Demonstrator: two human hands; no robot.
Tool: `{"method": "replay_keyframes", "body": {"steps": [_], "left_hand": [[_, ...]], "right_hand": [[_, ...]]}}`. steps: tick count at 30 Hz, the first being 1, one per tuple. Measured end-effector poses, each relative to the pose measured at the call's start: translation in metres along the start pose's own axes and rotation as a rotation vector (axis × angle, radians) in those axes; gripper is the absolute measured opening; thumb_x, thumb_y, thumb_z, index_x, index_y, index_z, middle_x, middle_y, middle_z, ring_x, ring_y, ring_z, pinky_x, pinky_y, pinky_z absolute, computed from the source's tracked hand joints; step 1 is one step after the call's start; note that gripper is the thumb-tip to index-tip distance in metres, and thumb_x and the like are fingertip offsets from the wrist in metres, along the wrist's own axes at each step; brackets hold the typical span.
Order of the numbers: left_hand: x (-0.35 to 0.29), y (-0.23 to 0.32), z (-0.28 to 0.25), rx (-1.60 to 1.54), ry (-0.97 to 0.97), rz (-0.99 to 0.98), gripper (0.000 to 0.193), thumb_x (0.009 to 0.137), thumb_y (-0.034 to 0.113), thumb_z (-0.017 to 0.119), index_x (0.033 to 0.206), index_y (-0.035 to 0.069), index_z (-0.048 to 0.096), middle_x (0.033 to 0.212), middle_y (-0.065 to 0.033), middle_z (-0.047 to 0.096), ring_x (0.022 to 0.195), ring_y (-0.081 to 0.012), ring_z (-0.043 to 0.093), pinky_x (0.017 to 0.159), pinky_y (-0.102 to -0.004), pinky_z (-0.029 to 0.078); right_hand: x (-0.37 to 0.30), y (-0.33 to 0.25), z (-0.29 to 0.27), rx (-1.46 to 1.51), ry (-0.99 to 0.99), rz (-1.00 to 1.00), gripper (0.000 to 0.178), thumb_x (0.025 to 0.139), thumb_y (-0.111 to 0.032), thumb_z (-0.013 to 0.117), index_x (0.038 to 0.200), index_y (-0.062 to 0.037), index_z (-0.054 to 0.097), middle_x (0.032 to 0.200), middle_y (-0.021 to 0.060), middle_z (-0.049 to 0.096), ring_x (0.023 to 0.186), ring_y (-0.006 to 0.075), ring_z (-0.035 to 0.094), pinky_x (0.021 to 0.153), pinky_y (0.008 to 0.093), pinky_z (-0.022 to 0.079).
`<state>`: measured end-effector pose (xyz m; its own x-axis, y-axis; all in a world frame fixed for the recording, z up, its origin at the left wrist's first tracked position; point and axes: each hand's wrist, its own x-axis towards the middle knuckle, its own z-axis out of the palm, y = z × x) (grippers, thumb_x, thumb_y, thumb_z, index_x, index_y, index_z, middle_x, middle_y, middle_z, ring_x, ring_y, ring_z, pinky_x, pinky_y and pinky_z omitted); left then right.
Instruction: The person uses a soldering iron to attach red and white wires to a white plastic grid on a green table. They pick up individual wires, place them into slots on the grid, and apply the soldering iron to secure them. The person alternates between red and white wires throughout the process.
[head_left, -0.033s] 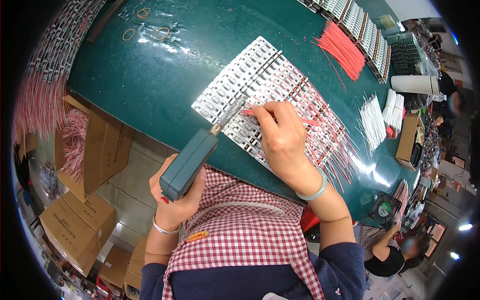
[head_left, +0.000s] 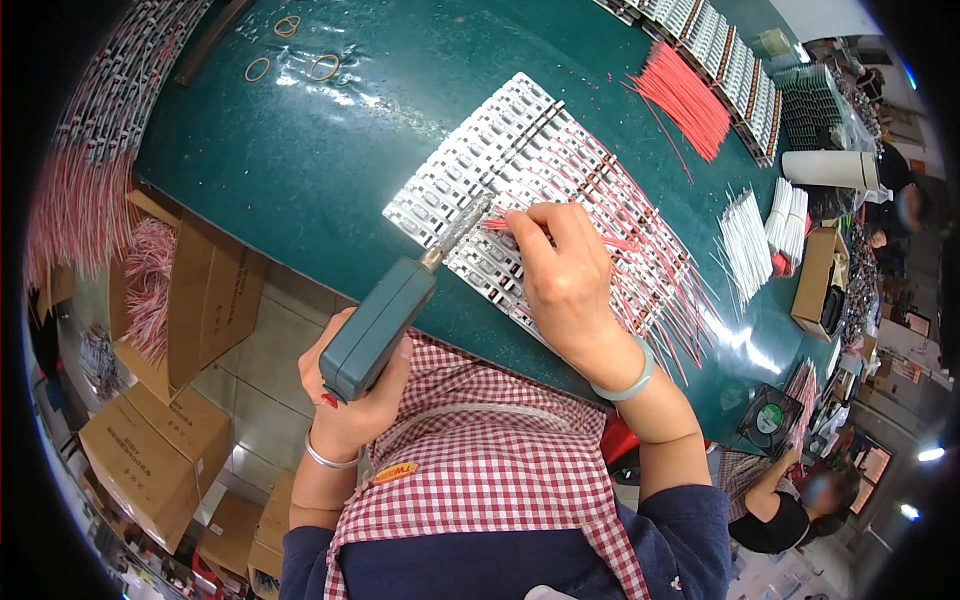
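Observation:
My left hand (head_left: 352, 385) is wrapped round a dark green pistol-shaped soldering gun (head_left: 380, 328). Its metal nozzle (head_left: 450, 243) points up and right, with the tip over a panel of small white circuit boards (head_left: 480, 130) on the table. Beside that tip, my right hand (head_left: 568, 262) pinches a bundle of red wires (head_left: 497, 225), which runs under the palm and out past it. Red and white wires (head_left: 640, 205) lie across the right half of the panel. The exact contact between tip, wire and board is too small to tell.
The green table (head_left: 330, 180) carries loose red wires (head_left: 685, 100), white wires (head_left: 745, 250), rubber bands (head_left: 258, 69) and a small black fan (head_left: 768, 418). Wired boards (head_left: 110, 110) hang at the far left, above cardboard boxes (head_left: 160, 450). A co-worker (head_left: 790, 505) sits at right.

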<state>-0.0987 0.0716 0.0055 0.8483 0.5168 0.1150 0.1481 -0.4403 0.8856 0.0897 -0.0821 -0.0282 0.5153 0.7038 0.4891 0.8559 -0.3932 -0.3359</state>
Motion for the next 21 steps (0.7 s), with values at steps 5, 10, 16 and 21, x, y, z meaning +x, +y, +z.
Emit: {"method": "replay_keyframes", "body": {"steps": [5, 10, 16, 21], "left_hand": [[-0.0003, -0.0033, 0.0019, -0.029, 0.009, 0.009, 0.024, 0.076, -0.006, 0.074, 0.099, -0.007, 0.069, 0.095, -0.0147, 0.07, 0.076, -0.0189, 0.069, 0.067, -0.0276, 0.053], [0.0019, -0.0013, 0.0028, -0.03, 0.002, -0.002, 0.022, 0.076, -0.006, 0.074, 0.098, -0.006, 0.069, 0.093, -0.0131, 0.07, 0.074, -0.0177, 0.068, 0.066, -0.0273, 0.053], [0.0037, 0.0009, 0.0034, -0.018, 0.003, -0.006, 0.02, 0.076, -0.006, 0.073, 0.096, -0.005, 0.069, 0.09, -0.011, 0.069, 0.072, -0.0173, 0.066, 0.064, -0.027, 0.052], [0.0042, 0.0008, 0.0032, -0.036, 0.005, -0.035, 0.018, 0.076, -0.006, 0.073, 0.094, -0.004, 0.069, 0.088, -0.0105, 0.068, 0.07, -0.0176, 0.066, 0.063, -0.0271, 0.052]], "right_hand": [[0.0022, -0.0022, -0.0013, 0.007, 0.009, 0.025, 0.029, 0.071, 0.009, 0.068, 0.099, 0.0032, 0.069, 0.089, 0.0124, 0.061, 0.078, 0.0267, 0.061, 0.064, 0.0369, 0.051], [0.0004, -0.0004, 0.0007, -0.001, 0.009, 0.012, 0.026, 0.075, 0.003, 0.067, 0.101, 0.0036, 0.068, 0.09, 0.011, 0.059, 0.079, 0.0258, 0.059, 0.066, 0.0365, 0.049], [0.0015, -0.0016, 0.0005, -0.004, 0.006, 0.026, 0.026, 0.073, 0.006, 0.068, 0.099, 0.0035, 0.069, 0.089, 0.0116, 0.06, 0.079, 0.0263, 0.06, 0.066, 0.0366, 0.05], [0.0023, -0.0021, 0.0009, -0.013, 0.01, 0.026, 0.028, 0.072, 0.008, 0.068, 0.1, 0.0027, 0.069, 0.089, 0.0123, 0.061, 0.079, 0.0266, 0.061, 0.066, 0.0369, 0.051]]}}
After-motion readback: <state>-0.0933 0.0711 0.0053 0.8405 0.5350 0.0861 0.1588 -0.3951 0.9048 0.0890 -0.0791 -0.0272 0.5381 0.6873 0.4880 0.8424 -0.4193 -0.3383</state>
